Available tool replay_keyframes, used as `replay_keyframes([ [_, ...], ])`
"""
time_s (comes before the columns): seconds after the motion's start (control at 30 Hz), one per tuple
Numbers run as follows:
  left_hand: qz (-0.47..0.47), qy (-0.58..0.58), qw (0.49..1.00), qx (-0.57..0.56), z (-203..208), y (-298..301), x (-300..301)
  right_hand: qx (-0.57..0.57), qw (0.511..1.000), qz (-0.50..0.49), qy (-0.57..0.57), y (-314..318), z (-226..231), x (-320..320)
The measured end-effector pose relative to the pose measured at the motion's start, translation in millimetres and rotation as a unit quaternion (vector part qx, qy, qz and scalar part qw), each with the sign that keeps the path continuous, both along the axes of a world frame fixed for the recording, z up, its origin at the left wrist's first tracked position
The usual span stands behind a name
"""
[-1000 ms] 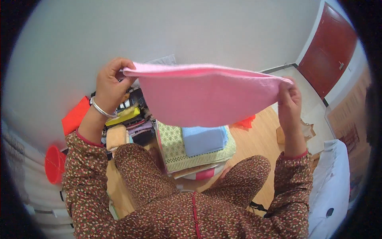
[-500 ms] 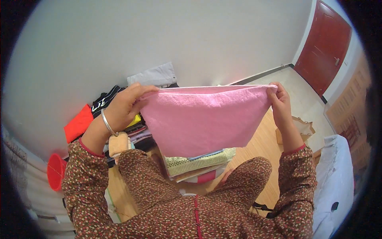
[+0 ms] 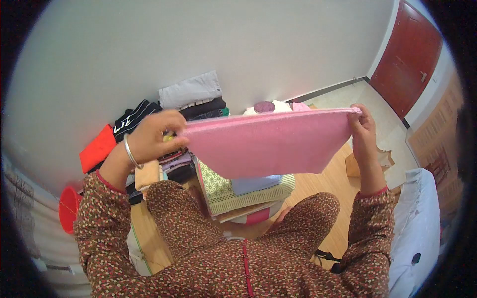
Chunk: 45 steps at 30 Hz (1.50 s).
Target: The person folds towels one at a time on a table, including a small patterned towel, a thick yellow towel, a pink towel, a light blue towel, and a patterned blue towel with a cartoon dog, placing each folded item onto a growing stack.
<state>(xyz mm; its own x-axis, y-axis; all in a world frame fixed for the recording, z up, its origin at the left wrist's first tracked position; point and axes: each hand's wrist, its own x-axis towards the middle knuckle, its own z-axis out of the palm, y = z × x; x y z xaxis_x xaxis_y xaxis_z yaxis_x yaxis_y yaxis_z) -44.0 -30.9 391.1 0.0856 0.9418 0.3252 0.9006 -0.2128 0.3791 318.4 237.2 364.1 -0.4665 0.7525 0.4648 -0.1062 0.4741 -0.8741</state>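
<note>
A folded pink towel hangs stretched between my two hands, its folded edge on top. At its left top corner is my left hand, wearing a silver bangle, with thumb and fingers closed about the towel's edge and slightly blurred. My right hand pinches the right top corner. Below the towel, a green patterned cloth lies on a low support between my knees, with a light blue cloth on it. The towel hides part of both.
Folded clothes are piled along the wall, with an orange-red garment and a peach towel nearby. A red bucket stands at left. At right are a paper bag and a pale blue cover. Beyond is a red door.
The pink towel has been folded shorter and shifted slightly right. My left hand's fingers have changed their grip at the corner. More of the green cloth and the light blue cloth shows.
</note>
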Motion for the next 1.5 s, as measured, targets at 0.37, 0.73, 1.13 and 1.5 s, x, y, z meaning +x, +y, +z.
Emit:
replay_keyframes([
  [0.37,0.101,-0.404,0.897,0.147,-24.7,68.1,-29.1,-0.097,0.994,0.021,0.044,60.0,-23.2,-56.0],
  [0.73,0.125,-0.265,0.955,-0.046,-114.9,-58.2,30.6,-0.019,0.965,0.055,-0.256,-17.0,-96.3,37.7],
  [1.13,0.174,-0.321,0.889,-0.277,-198.0,-16.9,10.0,-0.118,0.936,0.102,-0.316,-3.1,-181.8,14.8],
  [1.5,0.361,-0.639,0.661,-0.156,-298.4,96.7,-27.8,-0.264,0.944,-0.037,-0.192,66.8,-269.8,-107.6],
])
